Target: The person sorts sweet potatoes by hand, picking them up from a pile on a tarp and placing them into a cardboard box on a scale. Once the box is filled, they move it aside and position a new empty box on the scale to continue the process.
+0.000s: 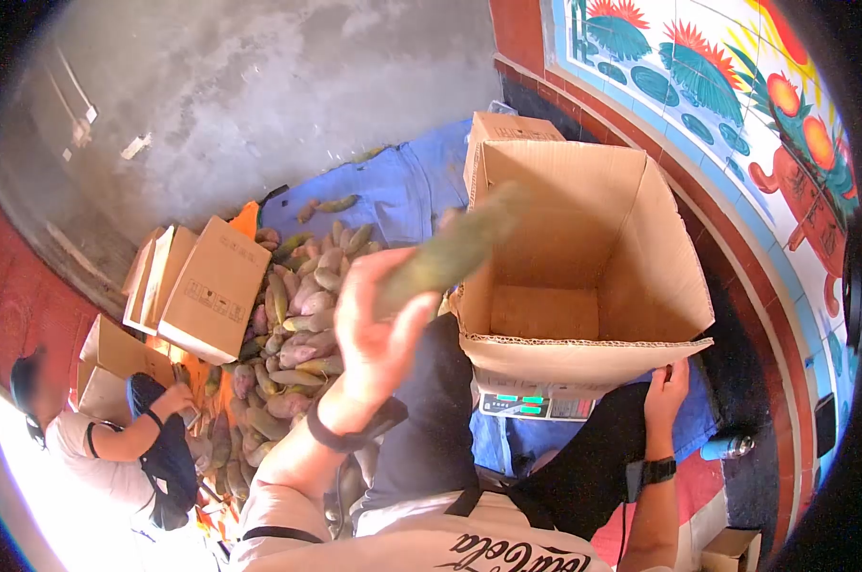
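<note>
So you're mid-carry here, I'd say: your left hand (378, 329) is up in front of you with its fingers closed around the near end of a long greenish fruit (455, 250). It's motion-blurred, so don't ask me what kind. The fruit is in the air, angled up and right, with its far end just at the left wall of the open cardboard box (583, 357). The box sits on a scale (536, 405) right in front of your knees. Your right hand (666, 389) is on the box's near right corner, and I can't tell if it's gripping or just resting there. The pile (297, 324) of fruit is on the floor to your left. The next move calls for lifting the fruit clear of that left wall, then setting it down inside gently so the box doesn't shift.
</note>
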The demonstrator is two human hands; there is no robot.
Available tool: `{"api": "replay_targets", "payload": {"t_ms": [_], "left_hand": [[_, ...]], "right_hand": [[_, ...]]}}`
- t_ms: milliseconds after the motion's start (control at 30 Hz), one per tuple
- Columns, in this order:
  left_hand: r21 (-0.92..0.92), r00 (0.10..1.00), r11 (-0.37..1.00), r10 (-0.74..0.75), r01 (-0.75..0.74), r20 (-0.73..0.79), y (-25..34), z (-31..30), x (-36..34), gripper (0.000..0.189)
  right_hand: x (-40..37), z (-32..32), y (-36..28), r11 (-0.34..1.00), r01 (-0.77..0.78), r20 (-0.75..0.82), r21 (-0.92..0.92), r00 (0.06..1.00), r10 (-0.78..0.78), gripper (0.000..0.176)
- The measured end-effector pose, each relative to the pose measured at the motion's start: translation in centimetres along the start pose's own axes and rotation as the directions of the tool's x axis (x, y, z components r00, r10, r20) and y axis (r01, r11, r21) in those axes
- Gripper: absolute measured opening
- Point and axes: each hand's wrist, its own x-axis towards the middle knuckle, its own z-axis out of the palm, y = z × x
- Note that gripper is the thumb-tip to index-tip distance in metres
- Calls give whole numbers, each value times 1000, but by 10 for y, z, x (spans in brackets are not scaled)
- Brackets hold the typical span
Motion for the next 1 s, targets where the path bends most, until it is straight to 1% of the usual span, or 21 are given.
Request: {"api": "replay_targets", "payload": {"t_ms": [67,133,167,200,233,300,333,400,433,567,633,667,733,767,833,867,900,933,1000], "left_hand": [[56,986,994,83,-92,144,-3,15,6,38],[39,963,994,90,-103,255,1,30,10,40],[-3,956,994,105,-109,275,-4,38,8,40],[-7,956,997,72,-73,284,-3,45,6,38],[-4,945,999,45,-47,324,-4,49,5,38],[5,922,1000,-2,0,388,-8,57,2,36],[4,923,1000,0,-1,386,-10,58,2,36],[65,886,989,92,-136,454,-9,58,4,34],[104,861,992,8,-70,509,-3,55,6,31],[95,840,990,36,-103,542,-13,56,3,29],[0,897,996,83,-93,433,-18,59,-2,26],[0,898,996,81,-90,432,-19,58,-2,26],[21,923,988,137,-155,360,-19,56,-3,25],[16,924,988,135,-151,358,-22,55,-3,25],[-77,925,986,167,-149,342,-30,52,-3,26],[-81,926,986,164,-145,339,-30,51,-3,26],[-135,918,984,162,-120,362,-29,50,-5,27],[-189,909,978,159,-91,384,-30,49,-7,28],[-222,910,973,142,-57,390,-32,44,-10,30]], "right_hand": [[1,0,-1,999,38,-8,-7,999,-38,29],[1,0,2,997,75,-16,-16,997,-76,29],[0,0,7,996,83,-9,-39,997,-83,29],[1,0,6,994,89,-2,-62,996,-89,28],[1,-2,5,994,91,-4,-63,996,-91,28],[1,-5,-1,999,-5,55,-34,998,6,28],[2,-3,0,999,-2,54,-34,999,4,28],[0,1,5,999,36,0,11,999,-36,28],[0,1,5,999,37,3,11,999,-37,28],[1,1,1,997,72,34,-22,997,-71,30],[1,2,2,995,95,36,-27,995,-94,30],[1,2,5,995,91,49,-36,995,-89,30],[0,2,7,995,88,62,-51,994,-85,30],[0,2,8,993,99,61,-57,994,-95,29],[0,1,6,991,111,63,-70,992,-107,29],[0,1,2,997,67,71,-40,995,-64,29],[0,1,0,1000,21,84,-11,996,-20,29],[1,1,2,1000,21,92,-18,996,-20,29],[2,0,10,996,54,93,-77,995,-47,28]]}}
